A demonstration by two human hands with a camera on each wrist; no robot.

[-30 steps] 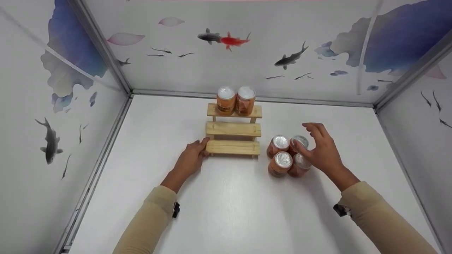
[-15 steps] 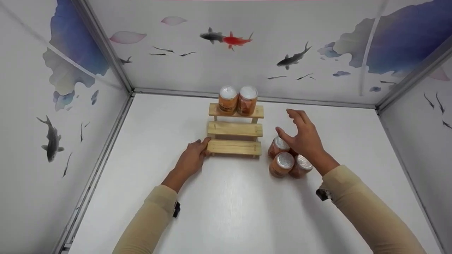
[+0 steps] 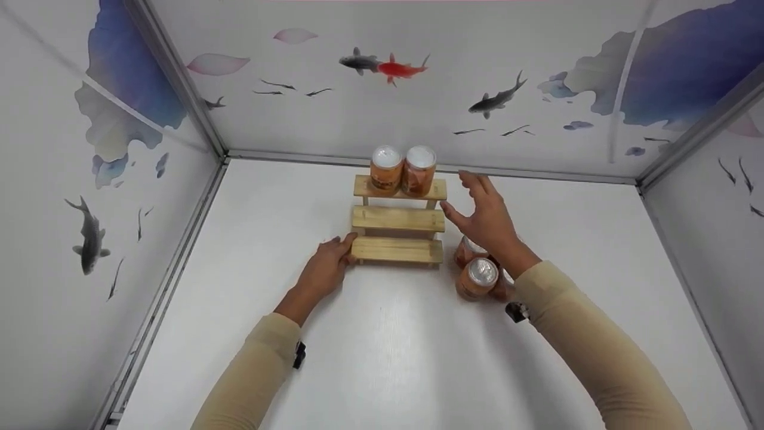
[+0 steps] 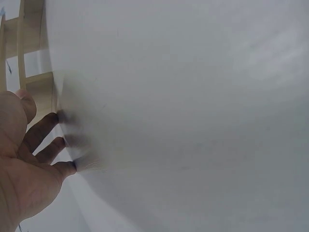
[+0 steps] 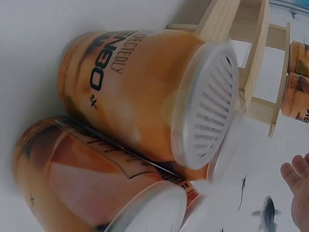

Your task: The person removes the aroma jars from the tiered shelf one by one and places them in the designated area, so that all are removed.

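Observation:
A three-step wooden rack [image 3: 399,218] stands near the back wall. On its top step, two orange-labelled cans [image 3: 387,170] stand side by side with pale lids. My left hand [image 3: 322,269] holds the left end of the lowest step; in the left wrist view its thumb lies against the wood and its fingertips touch the table. Right of the rack, the raised right hand [image 3: 486,218] has spread fingers and holds nothing. Below it a cluster of cans [image 3: 477,279] stands on the table, partly covered by that hand and wrist. One labelled can [image 5: 125,96] fills much of the right wrist view.
A white table [image 3: 382,352] is enclosed by panels on the left, back and right. The back panel [image 3: 418,113] carries printed fish and sits close behind the rack. Dark wrist straps show under both sleeves.
My right hand has moved left and away from me, from over the can cluster toward the rack's right side. The left hand keeps its place on the rack.

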